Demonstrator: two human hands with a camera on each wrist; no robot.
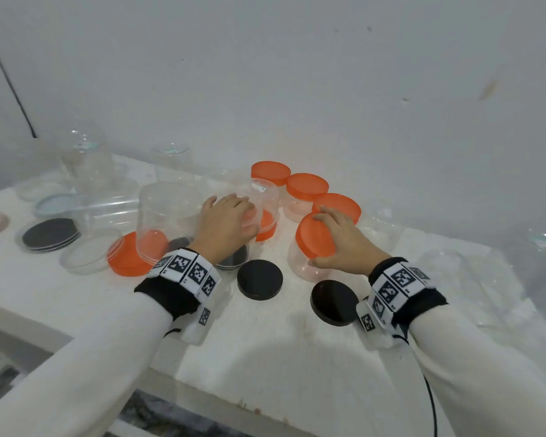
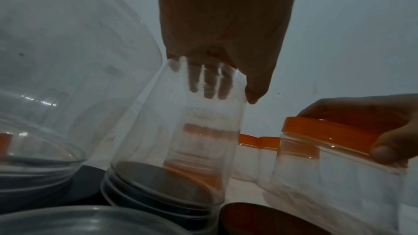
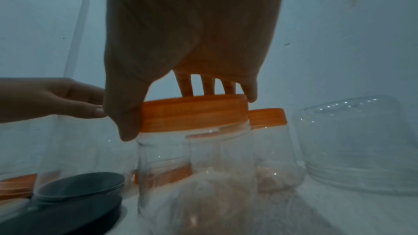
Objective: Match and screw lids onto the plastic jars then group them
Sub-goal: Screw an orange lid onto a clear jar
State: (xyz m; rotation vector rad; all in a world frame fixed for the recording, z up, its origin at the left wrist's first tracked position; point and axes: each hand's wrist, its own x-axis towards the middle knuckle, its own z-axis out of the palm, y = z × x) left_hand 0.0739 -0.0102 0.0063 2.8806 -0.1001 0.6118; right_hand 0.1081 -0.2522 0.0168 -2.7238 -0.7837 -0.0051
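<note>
Centrally, left hand (image 1: 226,220) curled over an upturned clear jar (image 2: 181,140) standing on a black lid (image 2: 158,176), right hand (image 1: 339,236) gripping the orange lid (image 3: 192,113) of a tilted empty jar (image 3: 199,176)

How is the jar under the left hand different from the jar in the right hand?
The jar under the left hand stands upside down, mouth on a black lid; the jar in the right hand tilts toward the camera. The right one wears an orange lid, gripped at its rim; the left one is held by its bare base. Both are clear plastic.
</note>
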